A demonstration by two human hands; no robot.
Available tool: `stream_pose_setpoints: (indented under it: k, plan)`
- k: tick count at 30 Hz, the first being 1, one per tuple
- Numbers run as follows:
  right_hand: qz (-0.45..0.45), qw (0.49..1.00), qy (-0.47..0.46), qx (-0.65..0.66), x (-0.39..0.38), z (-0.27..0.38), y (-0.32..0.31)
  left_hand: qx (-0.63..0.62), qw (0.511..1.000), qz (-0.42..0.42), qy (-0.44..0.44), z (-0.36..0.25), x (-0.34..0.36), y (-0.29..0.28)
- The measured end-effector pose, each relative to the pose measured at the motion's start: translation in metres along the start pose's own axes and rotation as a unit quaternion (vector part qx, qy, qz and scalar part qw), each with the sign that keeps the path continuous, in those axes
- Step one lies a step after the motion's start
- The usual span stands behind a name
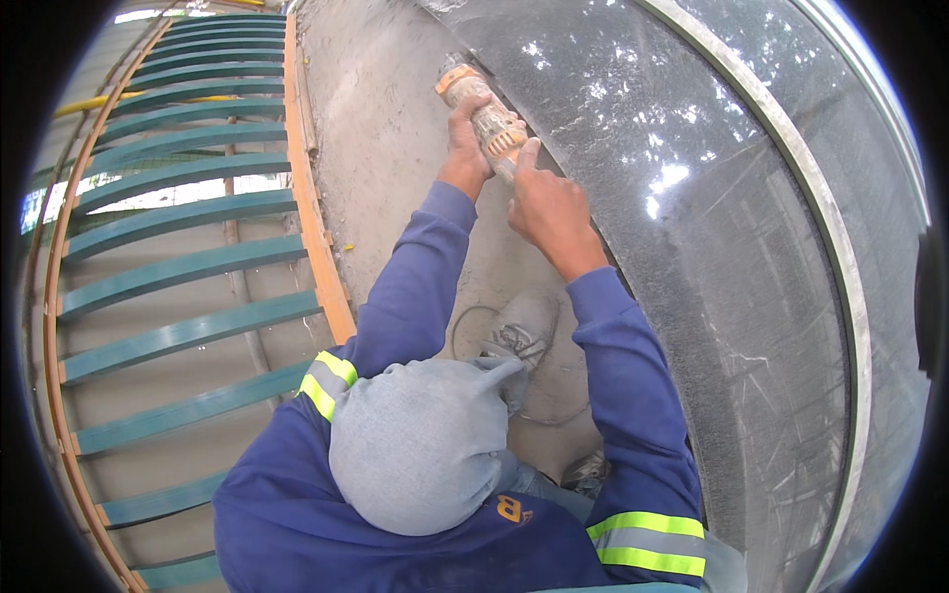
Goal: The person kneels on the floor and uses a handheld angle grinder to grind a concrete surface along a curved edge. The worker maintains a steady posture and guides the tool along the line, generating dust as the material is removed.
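Observation:
A dusty orange-and-grey cylindrical power tool (462,85) is held along the edge of a dark, glossy slab (717,257), its far end tilted up and to the left in the picture. My left hand (467,148) wraps round the tool's body. My right hand (549,212) is closed round the tool's lower end, with the index finger pointing up along it; the tool hides part of that grip. A thin grey cord (468,314) loops on the floor below my hands.
A rack of teal slats (183,252) with orange side rails runs along the left. The dusty concrete floor (366,168) lies between rack and slab. My grey shoe (524,326) stands below my hands. A pale metal strip (842,257) crosses the slab at right.

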State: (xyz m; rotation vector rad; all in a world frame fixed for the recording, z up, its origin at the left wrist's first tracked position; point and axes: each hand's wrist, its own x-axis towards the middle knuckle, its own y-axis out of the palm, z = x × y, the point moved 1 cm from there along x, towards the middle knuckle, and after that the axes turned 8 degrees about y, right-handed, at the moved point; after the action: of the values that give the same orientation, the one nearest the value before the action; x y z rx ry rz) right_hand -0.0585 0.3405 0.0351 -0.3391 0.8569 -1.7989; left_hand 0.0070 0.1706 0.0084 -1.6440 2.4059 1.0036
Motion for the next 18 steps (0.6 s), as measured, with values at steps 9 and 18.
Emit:
stream_pose_setpoints:
  k: [9, 18]
  plan:
    - [0.012, 1.0, 0.009, -0.006, -0.021, 0.003, -0.017, 0.01, 1.0, 0.005, 0.018, 0.0, -0.025, 0.016]
    - [0.017, 1.0, 0.011, -0.005, -0.025, 0.002, -0.018, 0.003, 1.0, 0.016, 0.01, 0.001, -0.028, 0.015]
